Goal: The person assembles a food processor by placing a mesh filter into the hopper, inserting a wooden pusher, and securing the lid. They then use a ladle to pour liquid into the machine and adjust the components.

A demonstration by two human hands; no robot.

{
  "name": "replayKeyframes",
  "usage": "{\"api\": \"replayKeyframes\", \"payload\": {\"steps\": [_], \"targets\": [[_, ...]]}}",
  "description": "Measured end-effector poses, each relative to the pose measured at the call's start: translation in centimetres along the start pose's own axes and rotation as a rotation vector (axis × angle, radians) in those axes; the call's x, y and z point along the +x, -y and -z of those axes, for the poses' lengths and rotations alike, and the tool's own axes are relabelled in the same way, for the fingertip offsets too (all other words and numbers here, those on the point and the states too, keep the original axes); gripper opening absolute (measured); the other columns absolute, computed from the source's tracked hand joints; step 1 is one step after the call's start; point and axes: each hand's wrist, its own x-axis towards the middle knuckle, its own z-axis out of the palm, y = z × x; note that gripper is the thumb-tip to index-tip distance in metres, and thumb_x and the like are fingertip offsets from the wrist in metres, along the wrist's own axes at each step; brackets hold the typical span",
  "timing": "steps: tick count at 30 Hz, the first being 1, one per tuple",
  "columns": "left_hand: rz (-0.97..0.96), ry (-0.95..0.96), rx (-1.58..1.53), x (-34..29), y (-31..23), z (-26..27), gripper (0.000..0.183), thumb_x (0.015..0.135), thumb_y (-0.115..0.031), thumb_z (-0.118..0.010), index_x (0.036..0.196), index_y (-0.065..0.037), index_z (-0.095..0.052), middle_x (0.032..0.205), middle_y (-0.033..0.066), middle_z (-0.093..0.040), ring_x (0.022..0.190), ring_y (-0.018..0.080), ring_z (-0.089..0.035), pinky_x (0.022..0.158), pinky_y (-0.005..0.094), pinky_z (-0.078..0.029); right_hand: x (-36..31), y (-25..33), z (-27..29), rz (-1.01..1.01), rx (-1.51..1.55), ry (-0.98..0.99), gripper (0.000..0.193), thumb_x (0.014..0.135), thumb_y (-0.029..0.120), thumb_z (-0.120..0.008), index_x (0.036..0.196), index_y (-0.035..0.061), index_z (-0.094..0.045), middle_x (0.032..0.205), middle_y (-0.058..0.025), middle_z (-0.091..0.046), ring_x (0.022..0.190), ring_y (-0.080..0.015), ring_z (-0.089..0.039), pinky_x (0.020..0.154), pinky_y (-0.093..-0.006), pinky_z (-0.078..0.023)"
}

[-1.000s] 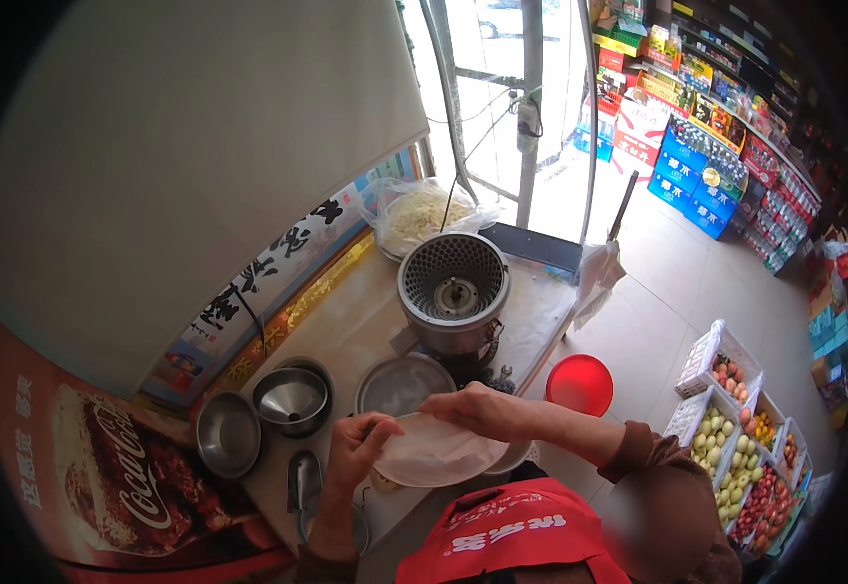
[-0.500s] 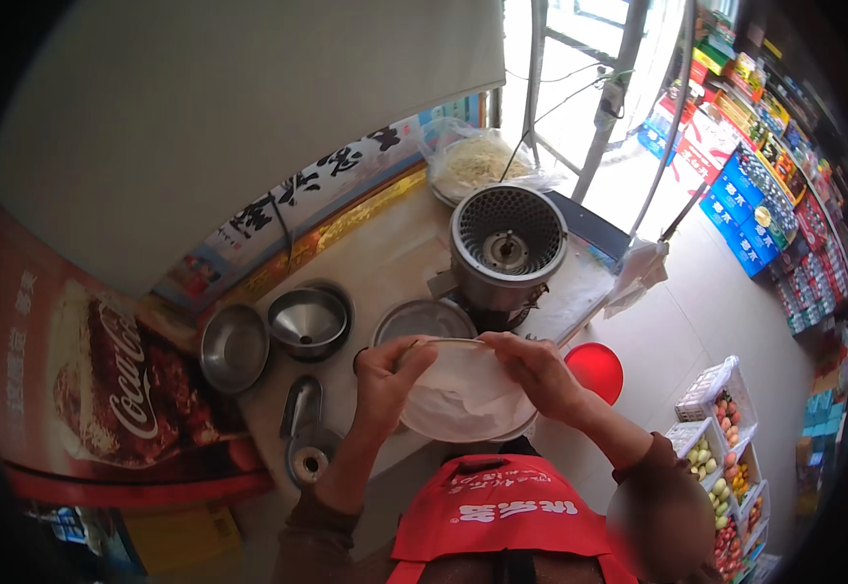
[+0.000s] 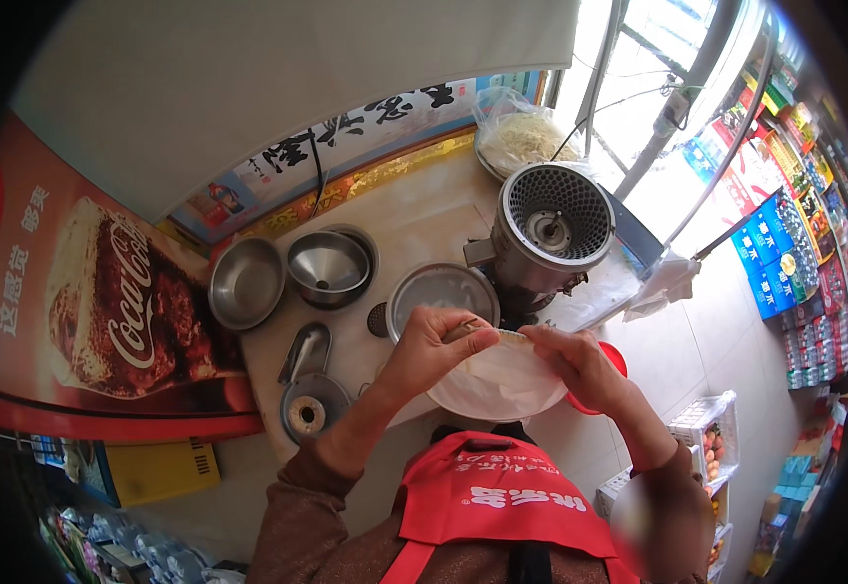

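Both my hands hold the edge of a round, white, translucent cloth-like strainer (image 3: 497, 382) close in front of my apron. On its left edge, my left hand (image 3: 434, 352) is closed with the thumb laid along the rim. My right hand (image 3: 583, 368) pinches the right part of the edge, its fingertips partly hidden. Just beyond my hands, a round metal pan (image 3: 441, 288) sits on the table beside a metal machine (image 3: 533, 255) with an open perforated drum.
To the left on the table (image 3: 409, 226) are a steel bowl (image 3: 247, 282), a funnel (image 3: 325, 263) and a small pan (image 3: 313, 401). A plastic bag (image 3: 533, 134) of pale shreds lies behind the machine. A red basin (image 3: 616, 362), crates (image 3: 711, 428) and a red cooler (image 3: 117, 321) stand around.
The view has swung, so the table and machine appear farther right. Both hands still grip the strainer's edge; the cloth's folds have shifted and my fingers have come closer together.
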Motion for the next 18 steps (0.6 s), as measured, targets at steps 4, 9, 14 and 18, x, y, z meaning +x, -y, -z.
{"api": "replayKeyframes", "payload": {"steps": [4, 9, 14, 18], "targets": [[-0.055, 0.075, -0.111, 0.2, 0.1, 0.0, 0.019, 0.089, -0.016, -0.076, 0.091, 0.003, -0.074, 0.075, -0.0021, -0.068, 0.071, 0.0016, -0.058, 0.062, 0.0197, -0.048, 0.4, 0.0, -0.2, 0.047, 0.041, 0.004, 0.035, 0.091, -0.001, -0.052, 0.125, -0.0002, -0.058, 0.086, -0.0218, -0.067, 0.078, -0.0377, -0.068, 0.073, -0.0376, -0.052], [-0.017, 0.129, -0.143, 0.4, 0.1, 0.3, 0.018, 0.090, -0.016, -0.075, 0.092, 0.003, -0.074, 0.078, 0.0005, -0.071, 0.073, 0.0022, -0.059, 0.064, 0.0199, -0.048, 0.7, 0.3, -0.2, 0.046, 0.090, -0.001, 0.032, 0.092, 0.000, -0.052, 0.123, -0.0012, -0.059, 0.087, -0.0222, -0.067, 0.079, -0.0375, -0.068, 0.073, -0.0371, -0.053], [-0.066, 0.081, -0.204, 0.4, -0.1, 0.0, 0.020, 0.091, -0.017, -0.073, 0.090, 0.003, -0.074, 0.078, 0.0004, -0.070, 0.072, 0.0037, -0.060, 0.065, 0.0208, -0.049, 0.7, -0.8, -1.4, 0.083, 0.186, -0.068, 0.029, 0.094, 0.002, -0.052, 0.122, -0.0005, -0.060, 0.087, -0.0211, -0.065, 0.077, -0.0330, -0.068, 0.073, -0.0346, -0.052], [-0.154, -0.124, -0.191, 1.1, -0.1, 0.4, 0.022, 0.092, -0.019, -0.072, 0.085, 0.002, -0.073, 0.077, 0.0006, -0.069, 0.073, 0.0050, -0.059, 0.068, 0.0214, -0.048, 0.8, -3.8, -3.3, 0.017, 0.328, -0.324, 0.021, 0.100, 0.010, -0.051, 0.114, -0.0008, -0.062, 0.083, -0.0088, -0.064, 0.072, -0.0152, -0.060, 0.068, -0.0267, -0.048]]}}
